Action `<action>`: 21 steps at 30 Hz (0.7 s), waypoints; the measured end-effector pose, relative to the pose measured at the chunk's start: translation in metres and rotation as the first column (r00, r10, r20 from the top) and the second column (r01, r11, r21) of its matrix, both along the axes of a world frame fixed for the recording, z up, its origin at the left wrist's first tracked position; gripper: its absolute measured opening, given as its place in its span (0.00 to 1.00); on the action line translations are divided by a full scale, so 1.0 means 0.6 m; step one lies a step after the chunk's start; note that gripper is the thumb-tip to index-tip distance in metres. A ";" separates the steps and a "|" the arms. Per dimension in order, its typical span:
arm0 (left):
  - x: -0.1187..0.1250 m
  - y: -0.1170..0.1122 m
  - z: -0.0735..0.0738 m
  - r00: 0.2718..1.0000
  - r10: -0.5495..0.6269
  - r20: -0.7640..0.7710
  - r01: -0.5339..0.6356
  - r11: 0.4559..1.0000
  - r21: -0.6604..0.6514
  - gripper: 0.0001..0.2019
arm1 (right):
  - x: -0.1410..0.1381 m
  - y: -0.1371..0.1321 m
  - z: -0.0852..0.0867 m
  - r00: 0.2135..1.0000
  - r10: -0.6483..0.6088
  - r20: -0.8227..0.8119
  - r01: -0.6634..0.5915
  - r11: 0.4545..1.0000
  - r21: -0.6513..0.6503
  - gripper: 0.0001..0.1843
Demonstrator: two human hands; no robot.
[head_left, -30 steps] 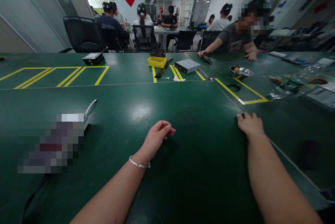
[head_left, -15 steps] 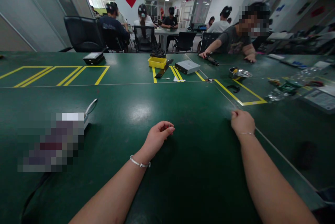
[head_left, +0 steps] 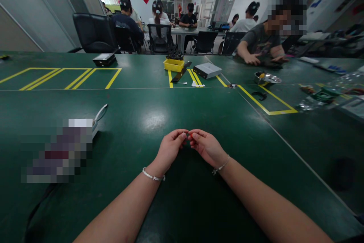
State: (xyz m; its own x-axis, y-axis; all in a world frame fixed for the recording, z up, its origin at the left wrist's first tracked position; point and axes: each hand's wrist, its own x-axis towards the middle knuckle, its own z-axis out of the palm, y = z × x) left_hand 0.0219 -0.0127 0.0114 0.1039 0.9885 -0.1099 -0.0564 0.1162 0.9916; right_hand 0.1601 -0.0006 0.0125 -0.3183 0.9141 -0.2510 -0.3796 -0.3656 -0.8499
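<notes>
Above the green tabletop [head_left: 153, 205], my two hands meet fingertip to fingertip near the middle of the view. My left hand [head_left: 170, 145] is closed in a pinch; whatever lies between its thumb and finger is too small to name. Pinched in my right hand [head_left: 209, 147] is a small orange-red piece [head_left: 191, 135], mostly covered by the fingers. I cannot tell whether the piece touches what my left fingers hold. Both wrists wear thin bracelets.
At left lies a blurred-out object with a strap [head_left: 64, 148]. Farther back are a black box [head_left: 104, 60], a yellow bin [head_left: 174, 65] with dark cables, a grey box [head_left: 207, 70] and a metal bowl [head_left: 267, 78]. A co-worker [head_left: 258, 47] sits across the table at right.
My right hand has come left from beside the table seam to meet my left hand. The left hand stays pinched in place. The co-worker's hands have drawn closer together.
</notes>
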 end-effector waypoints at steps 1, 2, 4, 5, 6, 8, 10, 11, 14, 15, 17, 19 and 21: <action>0.000 0.000 0.001 1.000 -0.004 -0.002 0.004 1.000 -0.013 0.14 | 0.004 0.003 -0.003 1.000 -0.002 -0.013 0.001 1.000 -0.010 0.10; 0.001 0.000 0.002 1.000 -0.011 -0.003 0.011 1.000 -0.022 0.14 | 0.007 0.005 -0.005 1.000 -0.003 -0.027 0.002 1.000 -0.012 0.10; 0.001 -0.001 0.003 1.000 -0.025 -0.008 0.025 0.999 -0.027 0.13 | 0.012 0.010 -0.008 0.999 0.003 -0.053 -0.004 1.000 -0.008 0.10; 0.002 -0.001 0.003 0.999 -0.032 -0.016 0.031 0.999 -0.024 0.13 | 0.014 0.011 -0.009 0.998 0.011 -0.060 -0.011 1.000 -0.007 0.10; 0.002 -0.001 0.003 0.999 -0.038 -0.027 0.038 0.999 -0.019 0.12 | 0.014 0.011 -0.009 0.998 0.017 -0.063 -0.017 1.000 -0.008 0.10; 0.003 -0.001 0.003 0.998 -0.042 -0.053 0.042 0.999 -0.012 0.10 | 0.015 0.011 -0.009 0.998 0.020 -0.058 -0.020 1.000 -0.014 0.09; 0.004 -0.002 0.002 0.997 -0.037 -0.070 0.037 0.999 -0.001 0.09 | 0.014 0.010 -0.007 0.999 0.003 -0.051 -0.004 1.000 -0.021 0.09; 0.005 -0.002 0.002 0.997 -0.031 -0.075 0.031 1.000 0.004 0.09 | 0.014 0.010 -0.007 0.999 -0.010 -0.052 0.009 1.000 -0.023 0.10; 0.005 -0.003 0.001 0.996 -0.019 -0.092 0.021 1.000 0.020 0.09 | 0.014 0.010 -0.006 0.998 -0.041 -0.051 0.040 0.999 -0.022 0.10; 0.005 -0.003 0.001 0.995 -0.022 -0.097 0.024 0.999 0.024 0.09 | 0.013 0.010 -0.006 0.998 -0.049 -0.044 0.048 0.999 -0.016 0.10; 0.005 -0.004 0.001 0.994 -0.026 -0.104 0.029 0.999 0.029 0.10 | 0.010 0.010 -0.006 0.998 -0.060 -0.024 0.060 0.998 -0.004 0.08; 0.004 -0.004 0.000 0.993 -0.015 -0.113 0.020 0.999 0.038 0.11 | 0.006 0.008 -0.007 0.998 -0.070 -0.001 0.070 0.998 0.006 0.09; 0.005 -0.004 -0.001 0.992 0.001 -0.128 0.006 0.999 0.053 0.11 | 0.001 0.006 -0.006 0.997 -0.075 0.023 0.075 0.997 0.013 0.09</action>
